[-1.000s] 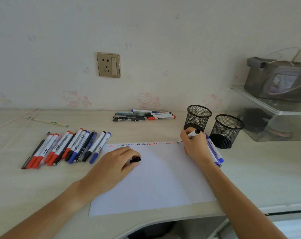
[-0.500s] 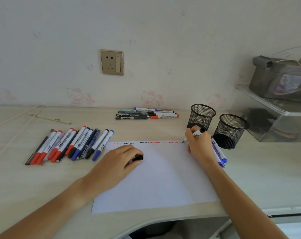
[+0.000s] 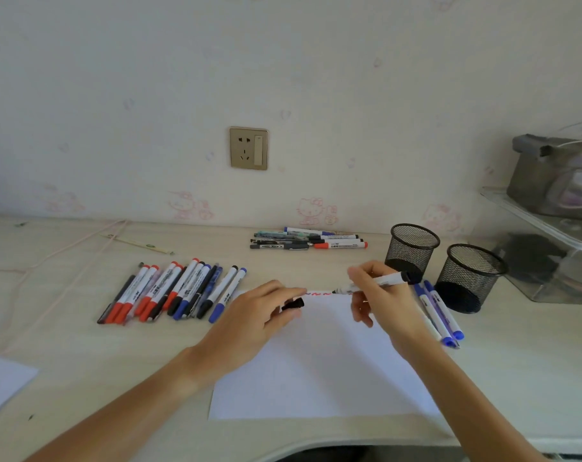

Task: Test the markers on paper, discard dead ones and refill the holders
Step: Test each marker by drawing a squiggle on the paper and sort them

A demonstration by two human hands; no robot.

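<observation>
Holding an uncapped marker (image 3: 376, 284) pinched in the right hand (image 3: 387, 303), tip toward the left hand (image 3: 253, 320), which pinches its glossy black cap (image 3: 293, 304) over smooth white paper (image 3: 322, 371). A misjudged recap could ink fingers; the tip appears black. Round mesh holders (image 3: 412, 250) stand beyond the right hand.

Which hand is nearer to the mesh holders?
Right. The right hand, holding a black marker, is just in front of the nearer mesh holder. The left hand, holding the cap, sits further left over the paper.
</observation>
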